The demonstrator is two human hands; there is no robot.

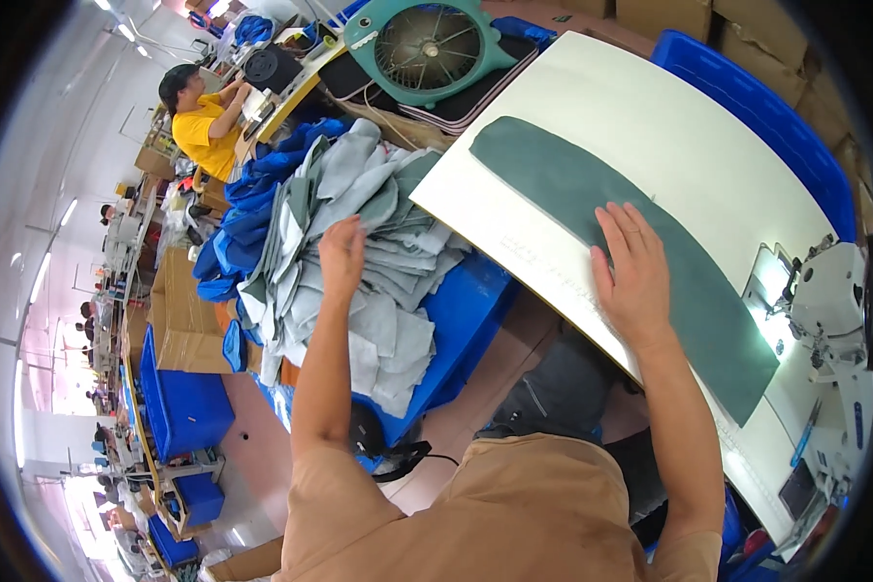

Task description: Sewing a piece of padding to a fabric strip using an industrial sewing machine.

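A long dark green fabric piece lies flat on the white sewing table, one end close to the sewing machine. My right hand rests on it near its middle, palm down with the fingers stretched out. To the left, my left hand is over a heap of grey and green fabric pieces. Its fingers look bent and slightly blurred, and whether any cloth is between them I cannot tell. The heap lies on a blue surface beside the table.
A green fan stands beyond the table. Blue fabric pieces lie left of the heap. A blue tool and a dark phone-like object lie below the machine. A blue bin and a co-worker in yellow are at the left.
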